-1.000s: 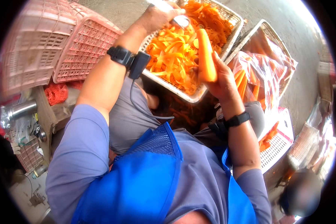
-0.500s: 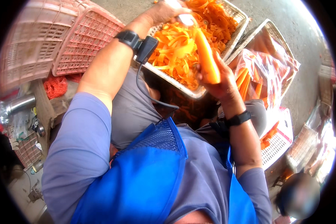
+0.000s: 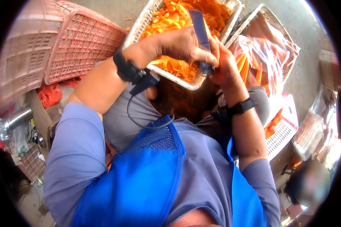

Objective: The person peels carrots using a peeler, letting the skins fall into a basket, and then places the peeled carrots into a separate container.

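Observation:
My left hand (image 3: 182, 45) is closed around a long, dark, flat peeler (image 3: 199, 28) over the near part of a white plastic crate (image 3: 193, 86). My right hand (image 3: 224, 62) meets it from the right, its fingers closed round a carrot (image 3: 207, 29). Most of that carrot is hidden behind the peeler and my fingers. Orange carrot peelings (image 3: 166, 24) in long curled strips heap up in the crate beneath both hands.
Right of the peelings stands another crate (image 3: 267, 8) holding carrots in a clear plastic bag (image 3: 271, 53). A white basket (image 3: 282, 132) with orange pieces sits beside my right knee. Pinkish crates (image 3: 89, 41) stand at the left, with red netting (image 3: 49, 95) below them.
My left hand has come down and toward me along the carrot to meet my right hand. The peeler now shows its long dark side, and the carrot is mostly covered.

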### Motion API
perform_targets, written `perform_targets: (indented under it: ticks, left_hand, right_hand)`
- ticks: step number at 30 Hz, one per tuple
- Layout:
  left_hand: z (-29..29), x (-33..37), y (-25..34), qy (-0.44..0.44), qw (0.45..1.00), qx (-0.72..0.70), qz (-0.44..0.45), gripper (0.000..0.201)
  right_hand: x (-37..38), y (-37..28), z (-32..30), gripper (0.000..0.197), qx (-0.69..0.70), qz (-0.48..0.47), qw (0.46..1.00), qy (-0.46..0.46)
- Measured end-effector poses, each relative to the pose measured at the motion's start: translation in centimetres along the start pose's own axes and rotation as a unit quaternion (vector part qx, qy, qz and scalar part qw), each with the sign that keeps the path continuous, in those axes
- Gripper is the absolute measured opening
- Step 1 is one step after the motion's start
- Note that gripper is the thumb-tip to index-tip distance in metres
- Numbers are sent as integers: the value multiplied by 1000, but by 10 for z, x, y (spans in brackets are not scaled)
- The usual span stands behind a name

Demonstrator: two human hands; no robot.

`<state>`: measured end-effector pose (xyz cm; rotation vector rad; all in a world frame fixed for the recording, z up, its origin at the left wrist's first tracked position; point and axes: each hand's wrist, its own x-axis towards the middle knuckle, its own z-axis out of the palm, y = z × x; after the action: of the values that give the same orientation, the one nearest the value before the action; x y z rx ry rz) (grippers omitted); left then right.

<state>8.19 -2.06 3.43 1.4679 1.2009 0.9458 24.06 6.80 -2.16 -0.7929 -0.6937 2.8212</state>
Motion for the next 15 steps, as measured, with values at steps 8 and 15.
perform_targets:
  ticks: [8,15]
  left_hand:
    - [-95,-17,-48,295,951,37,-82,19]
    - [-42,-10,10,207,978,7,-39,17]
  right_hand:
    - [-1,9,-12,49,53,74,992,-86]
    - [5,4,-9,47,36,-4,999,7]
